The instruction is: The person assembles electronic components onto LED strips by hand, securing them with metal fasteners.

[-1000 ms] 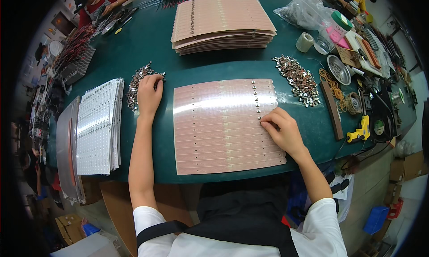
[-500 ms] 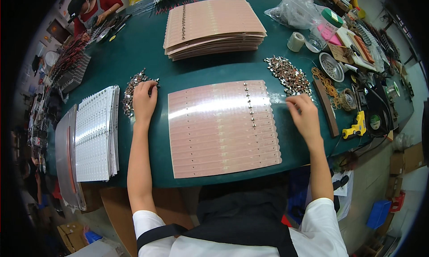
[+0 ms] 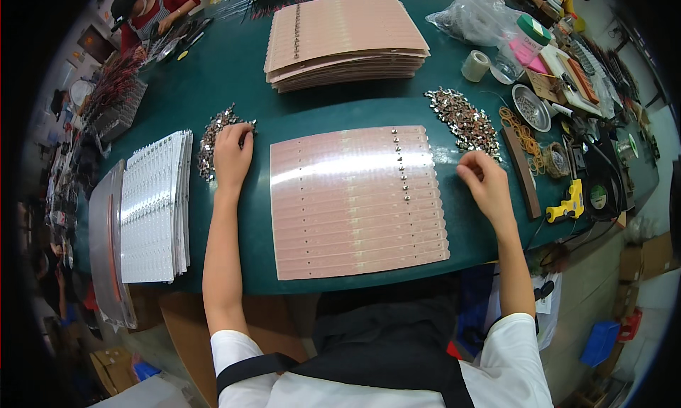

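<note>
Pink sheet [image 3: 358,202] of strips, flat on green surface [image 3: 248,245]: upper rows studded, lower rows bare, roughly half left. Right hand [image 3: 484,181] beside it, fingers curled, contents unclear. Left hand [image 3: 233,153] fingers spread on stud pile [image 3: 213,135].

Bare green table [image 3: 252,216] lies between left hand [image 3: 232,153] and pink sheet [image 3: 355,202]; rivet pile [image 3: 213,142] blocks its far side.

Yellow glue gun [image 3: 567,206], tape roll [image 3: 475,65], metal bowl [image 3: 530,107] w/ white strip stack [image 3: 152,206] far left.
</note>
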A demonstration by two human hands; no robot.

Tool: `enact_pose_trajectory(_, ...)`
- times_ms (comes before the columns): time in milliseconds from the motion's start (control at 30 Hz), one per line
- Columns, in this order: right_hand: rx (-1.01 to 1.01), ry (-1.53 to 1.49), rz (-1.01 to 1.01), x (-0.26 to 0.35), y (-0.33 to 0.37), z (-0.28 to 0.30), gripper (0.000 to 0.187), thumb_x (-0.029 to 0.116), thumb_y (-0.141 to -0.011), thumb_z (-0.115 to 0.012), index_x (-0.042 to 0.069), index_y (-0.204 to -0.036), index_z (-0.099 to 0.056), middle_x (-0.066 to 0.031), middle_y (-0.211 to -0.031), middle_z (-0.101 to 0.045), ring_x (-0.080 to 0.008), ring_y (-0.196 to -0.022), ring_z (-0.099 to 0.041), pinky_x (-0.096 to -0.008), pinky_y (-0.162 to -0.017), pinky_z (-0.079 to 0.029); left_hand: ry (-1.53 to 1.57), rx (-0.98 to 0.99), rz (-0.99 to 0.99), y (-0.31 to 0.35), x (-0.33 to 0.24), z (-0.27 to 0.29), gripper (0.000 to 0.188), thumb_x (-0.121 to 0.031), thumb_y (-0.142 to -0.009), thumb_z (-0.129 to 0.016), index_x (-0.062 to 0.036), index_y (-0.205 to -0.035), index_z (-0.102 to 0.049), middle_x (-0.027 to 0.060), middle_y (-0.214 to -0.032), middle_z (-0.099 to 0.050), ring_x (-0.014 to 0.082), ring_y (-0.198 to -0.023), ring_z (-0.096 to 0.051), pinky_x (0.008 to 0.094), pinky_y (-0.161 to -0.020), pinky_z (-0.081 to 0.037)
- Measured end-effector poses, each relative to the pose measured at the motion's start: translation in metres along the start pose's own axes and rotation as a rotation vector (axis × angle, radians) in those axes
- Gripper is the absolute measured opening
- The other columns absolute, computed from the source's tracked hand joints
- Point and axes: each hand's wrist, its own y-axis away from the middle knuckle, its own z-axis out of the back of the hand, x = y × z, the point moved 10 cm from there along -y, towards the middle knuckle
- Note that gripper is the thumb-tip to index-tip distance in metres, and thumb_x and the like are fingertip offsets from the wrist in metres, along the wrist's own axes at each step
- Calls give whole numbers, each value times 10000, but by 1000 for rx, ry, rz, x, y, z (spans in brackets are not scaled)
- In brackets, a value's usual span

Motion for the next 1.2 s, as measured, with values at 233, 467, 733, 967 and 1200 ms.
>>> enact_pose_trajectory(233,196,-138,48,53,37,-54,83,64,-892,-689,13,-954,-671,-94,-853,-651,-201,-727,-630,-311,-683,-504,20,-6,-9,-2,-3,0,115,-87,-880,-655,-71,-988,-689,80,-933,-662,271,-878,-627,376,-805,-507)
enact_pose_trajectory(467,220,-53,161,62,39,-65,76,66,-889,-677,21,-941,-644,-122,-907,-600,-326,-852,-617,-392,-749,-501,12,-4,-2,-1,-3,0,115,-83,-876,-657,-71,-985,-690,77,-925,-661,266,-864,-624,375,-797,-507)
enact_pose_trajectory(733,190,11,257,69,40,-66,75,72,-887,-671,36,-936,-627,-117,-913,-590,-333,-902,-610,-406,-774,-506,13,3,16,-1,0,-1,114,-92,-880,-654,-81,-987,-693,65,-927,-664,261,-877,-623,377,-802,-507)
enact_pose_trajectory(967,194,42,292,72,40,-66,77,63,-881,-668,34,-930,-617,-115,-909,-584,-336,-898,-607,-414,-772,-507,22,0,7,-1,-1,-1,117,-98,-885,-651,-81,-992,-694,68,-942,-669,268,-886,-625,378,-809,-506)
enact_pose_trajectory(1200,188,76,312,75,41,-65,77,63,-878,-669,34,-928,-618,-114,-905,-586,-335,-896,-610,-413,-760,-511,4,-5,-11,-1,-3,0,120,-97,-883,-653,-76,-994,-693,80,-942,-670,279,-893,-628,384,-816,-505)
